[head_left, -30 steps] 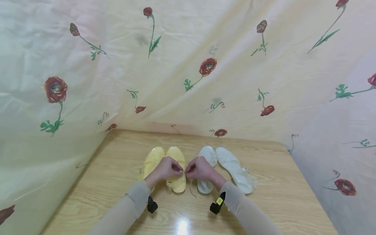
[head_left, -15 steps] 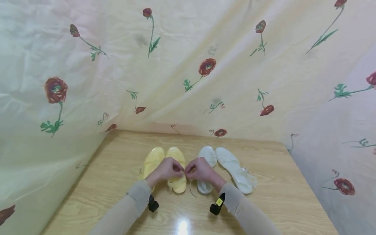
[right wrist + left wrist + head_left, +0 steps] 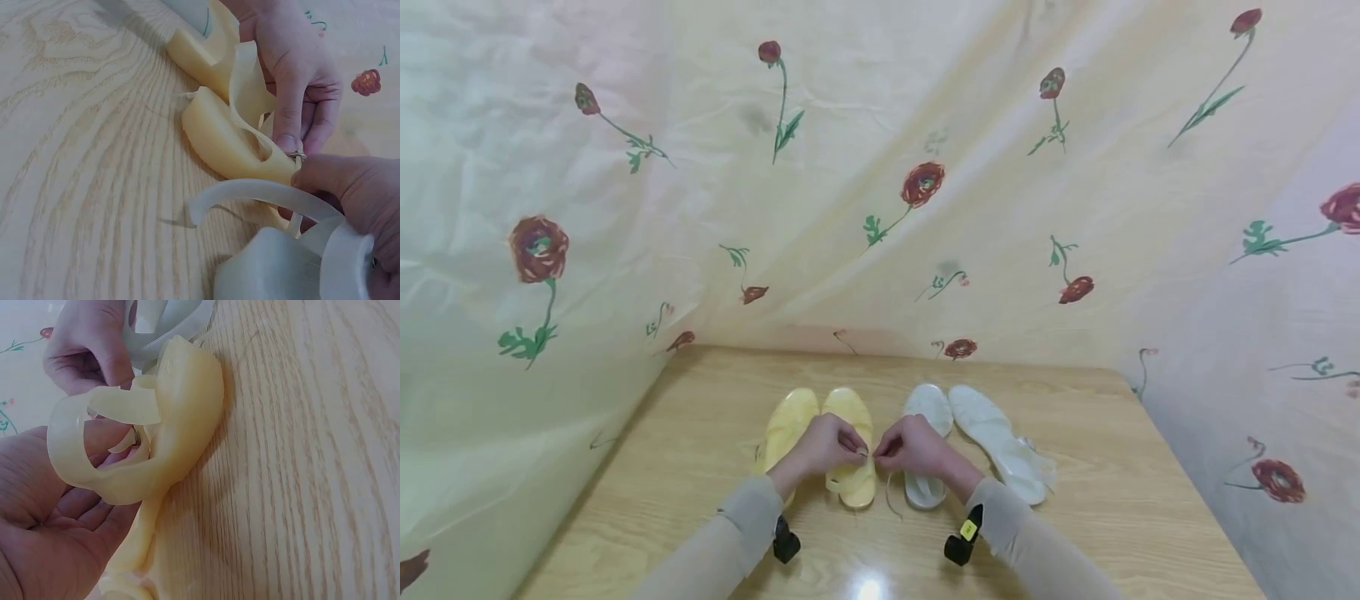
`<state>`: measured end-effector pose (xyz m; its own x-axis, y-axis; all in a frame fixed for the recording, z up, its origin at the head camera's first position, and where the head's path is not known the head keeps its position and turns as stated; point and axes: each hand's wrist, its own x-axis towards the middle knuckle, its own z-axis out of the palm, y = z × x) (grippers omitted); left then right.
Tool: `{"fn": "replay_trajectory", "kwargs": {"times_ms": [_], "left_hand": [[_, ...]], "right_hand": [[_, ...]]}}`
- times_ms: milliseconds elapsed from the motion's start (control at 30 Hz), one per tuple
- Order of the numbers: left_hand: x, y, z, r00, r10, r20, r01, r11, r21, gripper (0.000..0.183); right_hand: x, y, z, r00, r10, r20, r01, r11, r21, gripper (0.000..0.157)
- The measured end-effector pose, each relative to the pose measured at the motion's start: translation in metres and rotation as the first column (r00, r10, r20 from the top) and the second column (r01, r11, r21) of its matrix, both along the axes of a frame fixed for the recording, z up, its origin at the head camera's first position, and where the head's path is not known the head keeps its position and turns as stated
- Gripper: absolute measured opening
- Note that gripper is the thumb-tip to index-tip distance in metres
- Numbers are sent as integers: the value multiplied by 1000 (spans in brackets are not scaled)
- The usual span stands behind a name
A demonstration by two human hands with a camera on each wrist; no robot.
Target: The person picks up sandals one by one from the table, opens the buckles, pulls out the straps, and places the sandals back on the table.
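In the head view a pair of yellow jelly sandals stands left of centre, and both hands meet at the right-hand yellow sandal. My left hand pinches a small metal buckle on that sandal's ankle strap. Thumb and fingertips of my right hand pinch the strap by the buckle, right at the left fingertips. In the left wrist view the strap loops up from the heel, around the left fingers. The strap end between the right fingertips is mostly hidden.
Beside the other yellow sandal the wooden tabletop shows. Two white sandals, one under the right hand and one further right, stand close by; a loose strap sticks up there. Flowered cloth hangs behind.
The head view has tilted, so the scene sits slightly lower. Both hands stay at the yellow sandal's strap, with only small movements of the fingertips.
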<state>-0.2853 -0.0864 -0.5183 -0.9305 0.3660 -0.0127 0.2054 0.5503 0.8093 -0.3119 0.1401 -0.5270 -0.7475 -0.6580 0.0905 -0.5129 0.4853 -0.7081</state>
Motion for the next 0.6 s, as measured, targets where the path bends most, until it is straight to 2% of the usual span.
{"fn": "replay_trajectory", "kwargs": {"times_ms": [167, 333, 500, 600], "left_hand": [[-4, 5, 3, 999, -30, -13, 30, 1000, 9, 10], [-6, 7, 5, 998, -62, -9, 62, 998, 5, 9], [-3, 4, 0, 996, -90, 9, 90, 996, 7, 10], [0, -3, -3, 996, -90, -6, 90, 996, 13, 10]], "right_hand": [[0, 4, 4, 1000, -5, -25, 5, 1000, -27, 5], [2, 6, 2, 998, -12, -68, 10, 999, -32, 11], [7, 3, -5, 996, -8, -91, 4, 999, -48, 13], [10, -5, -6, 992, 15, -126, -23, 998, -59, 14]]}}
